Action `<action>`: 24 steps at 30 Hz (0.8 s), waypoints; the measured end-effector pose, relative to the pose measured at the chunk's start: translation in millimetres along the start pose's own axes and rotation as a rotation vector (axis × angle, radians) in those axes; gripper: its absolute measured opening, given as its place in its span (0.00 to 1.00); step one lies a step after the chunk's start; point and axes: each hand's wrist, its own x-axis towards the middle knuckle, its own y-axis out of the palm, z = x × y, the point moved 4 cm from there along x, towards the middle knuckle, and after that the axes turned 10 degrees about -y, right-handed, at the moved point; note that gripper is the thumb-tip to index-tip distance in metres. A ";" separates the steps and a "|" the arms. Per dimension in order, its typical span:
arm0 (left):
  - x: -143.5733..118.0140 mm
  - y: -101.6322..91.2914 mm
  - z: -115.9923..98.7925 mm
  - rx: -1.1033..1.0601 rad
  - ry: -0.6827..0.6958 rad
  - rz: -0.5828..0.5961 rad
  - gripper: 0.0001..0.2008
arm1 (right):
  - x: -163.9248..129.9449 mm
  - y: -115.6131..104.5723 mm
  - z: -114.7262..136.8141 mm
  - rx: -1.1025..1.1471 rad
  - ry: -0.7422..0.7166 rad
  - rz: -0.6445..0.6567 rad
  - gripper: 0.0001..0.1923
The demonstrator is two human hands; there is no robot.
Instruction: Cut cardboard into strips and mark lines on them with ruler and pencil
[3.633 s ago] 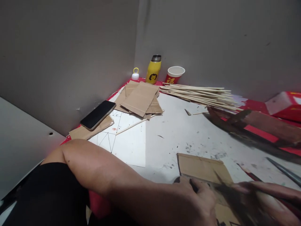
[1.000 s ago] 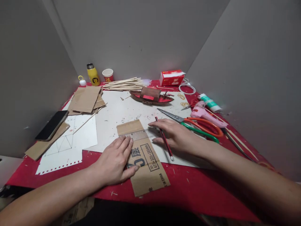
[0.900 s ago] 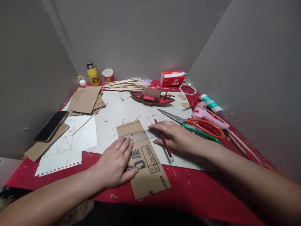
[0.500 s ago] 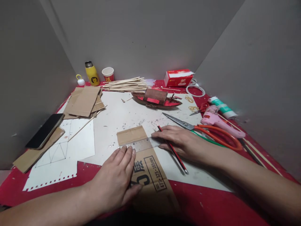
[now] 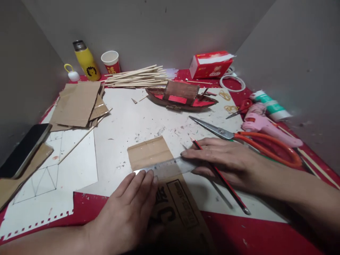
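Note:
A clear ruler (image 5: 167,168) lies across a strip of brown cardboard (image 5: 151,152) with black print on its near part. My left hand (image 5: 130,209) lies flat, its fingertips on the ruler's left end and its palm over the cardboard. At the ruler's right end, my right hand (image 5: 225,157) has fingers and thumb around that end. A red and black pencil (image 5: 225,180) sits between its fingers, tip pointing away from me to the left. Large scissors (image 5: 223,133) with orange handles lie just beyond the right hand.
A model boat (image 5: 182,97) stands behind the cardboard on white paper (image 5: 114,138). Wooden sticks (image 5: 138,77), a yellow bottle (image 5: 87,62), a paper cup (image 5: 110,62) and a tissue pack (image 5: 211,65) line the back. Cardboard pieces (image 5: 75,104) and a phone (image 5: 25,148) lie left, a pink glue gun (image 5: 271,129) right.
The camera view has shifted closer and lower. My right hand has lifted the ruler's right end slightly, tilting it against the cardboard; the pencil stays between its fingers. My left hand remains on the ruler.

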 end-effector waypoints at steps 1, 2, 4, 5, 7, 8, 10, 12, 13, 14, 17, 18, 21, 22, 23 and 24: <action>0.0 0.5 -0.2 -0.001 -0.005 0.010 0.26 | 0.1 1.5 -0.6 0.002 0.004 0.013 0.18; -0.1 1.3 -0.5 0.004 -0.011 0.020 0.26 | 0.4 3.0 -1.4 0.000 0.011 0.023 0.18; -0.5 3.4 -1.4 0.023 -0.029 0.032 0.28 | 1.3 4.7 -2.3 -0.006 0.021 0.032 0.20; -0.6 4.5 -1.9 0.034 -0.041 0.032 0.29 | 1.8 4.5 -2.2 -0.006 0.031 0.029 0.20; -0.7 6.6 -3.1 0.052 -0.062 0.024 0.31 | 2.6 1.2 -0.2 0.013 0.078 -0.003 0.22; -0.9 7.6 -3.8 0.060 -0.067 0.018 0.31 | 2.9 -2.2 1.9 0.031 0.111 -0.043 0.22; -1.4 10.0 -5.2 0.072 -0.069 0.022 0.31 | 3.5 -9.3 7.3 0.098 0.216 -0.126 0.21; -2.4 11.7 -5.9 0.069 -0.073 0.020 0.31 | 6.4 -13.2 13.5 0.203 0.346 -0.186 0.21; -2.9 12.2 -6.1 0.061 -0.076 0.016 0.31 | 9.5 -12.7 16.4 0.265 0.409 -0.199 0.21; -3.4 12.5 -6.2 0.054 -0.079 0.009 0.31 | 14.3 -11.4 19.4 0.328 0.443 -0.225 0.22; -4.7 12.0 -6.5 0.040 -0.079 -0.034 0.30 | 34.7 1.6 24.6 0.499 0.462 -0.252 0.29; -5.3 11.7 -6.9 0.036 -0.071 -0.050 0.28 | 40.7 8.6 23.9 0.583 0.485 -0.262 0.29; -7.7 12.4 -8.9 0.038 -0.027 -0.065 0.25 | 48.7 27.9 15.5 0.832 0.647 -0.421 0.19; -8.4 13.0 -9.4 0.041 -0.016 -0.058 0.25 | 48.7 33.4 12.9 0.884 0.704 -0.465 0.15; -9.0 13.4 -9.6 0.045 -0.013 -0.050 0.25 | 47.9 38.2 11.1 0.916 0.755 -0.490 0.12; -9.3 13.4 -9.7 0.044 -0.014 -0.045 0.25 | 46.9 42.0 10.1 0.932 0.792 -0.498 0.10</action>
